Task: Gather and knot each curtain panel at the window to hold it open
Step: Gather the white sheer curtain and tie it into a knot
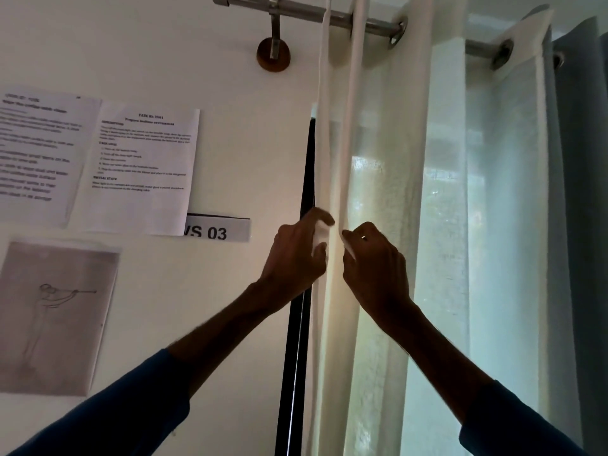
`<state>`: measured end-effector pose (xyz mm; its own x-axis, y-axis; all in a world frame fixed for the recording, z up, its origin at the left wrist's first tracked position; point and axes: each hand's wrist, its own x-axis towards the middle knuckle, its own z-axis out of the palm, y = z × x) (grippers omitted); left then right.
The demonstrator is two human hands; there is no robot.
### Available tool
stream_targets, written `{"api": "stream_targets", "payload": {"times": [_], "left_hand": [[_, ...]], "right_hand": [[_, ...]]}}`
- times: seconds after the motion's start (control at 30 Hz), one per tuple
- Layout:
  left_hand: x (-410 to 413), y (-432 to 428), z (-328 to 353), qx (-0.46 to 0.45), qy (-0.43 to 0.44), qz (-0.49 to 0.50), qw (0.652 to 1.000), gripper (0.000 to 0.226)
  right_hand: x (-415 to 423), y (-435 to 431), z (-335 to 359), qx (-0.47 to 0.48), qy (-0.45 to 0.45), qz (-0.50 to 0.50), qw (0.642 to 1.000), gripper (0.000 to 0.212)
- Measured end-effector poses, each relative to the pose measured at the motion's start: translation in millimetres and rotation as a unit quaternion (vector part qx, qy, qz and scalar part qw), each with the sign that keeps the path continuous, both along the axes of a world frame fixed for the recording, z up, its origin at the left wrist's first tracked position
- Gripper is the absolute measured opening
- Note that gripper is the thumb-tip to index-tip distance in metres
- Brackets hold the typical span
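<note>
A cream sheer curtain panel [388,133] hangs in long folds from a metal rod [306,11] by steel eyelets, covering the lit window. My left hand [297,255] is raised at the panel's left edge, its fingers closed on a bunch of the white fabric. My right hand [375,258] is just to the right, pinching a neighbouring fold of the same panel between thumb and fingers. Both hands sit at about the same height, a narrow strip of cloth between them. A grey-blue curtain [579,159] hangs at the far right on the same rod.
The rod's bracket is fixed to a round wooden mount [273,55] on the white wall. The dark window frame [297,291] runs down beside the panel's left edge. Printed sheets [144,153], a "VS 03" label [218,230] and a sketch [56,317] hang on the wall at left.
</note>
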<state>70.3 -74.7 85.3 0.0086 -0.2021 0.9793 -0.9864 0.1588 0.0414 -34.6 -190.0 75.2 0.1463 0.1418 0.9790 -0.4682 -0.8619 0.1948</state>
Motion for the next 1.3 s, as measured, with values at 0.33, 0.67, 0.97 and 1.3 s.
{"api": "stream_targets", "payload": {"times": [0.33, 0.67, 0.97, 1.3], "left_hand": [[-19, 13, -6, 0.013, 0.146, -0.032, 0.989, 0.017], [-10, -1, 4, 0.014, 0.164, 0.090, 0.982, 0.023], [-8, 8, -14, -0.019, 0.035, 0.072, 0.997, 0.059], [17, 13, -14, 0.014, 0.040, 0.143, 0.989, 0.039]], "right_hand": [[10, 11, -36, -0.003, 0.027, 0.048, 0.999, 0.026], [-45, 13, -29, 0.007, 0.037, 0.137, 0.990, 0.017], [-71, -44, 35, 0.263, -0.153, 0.134, 0.943, 0.083], [19, 37, 40, 0.103, -0.005, 0.086, 0.991, 0.044]]}}
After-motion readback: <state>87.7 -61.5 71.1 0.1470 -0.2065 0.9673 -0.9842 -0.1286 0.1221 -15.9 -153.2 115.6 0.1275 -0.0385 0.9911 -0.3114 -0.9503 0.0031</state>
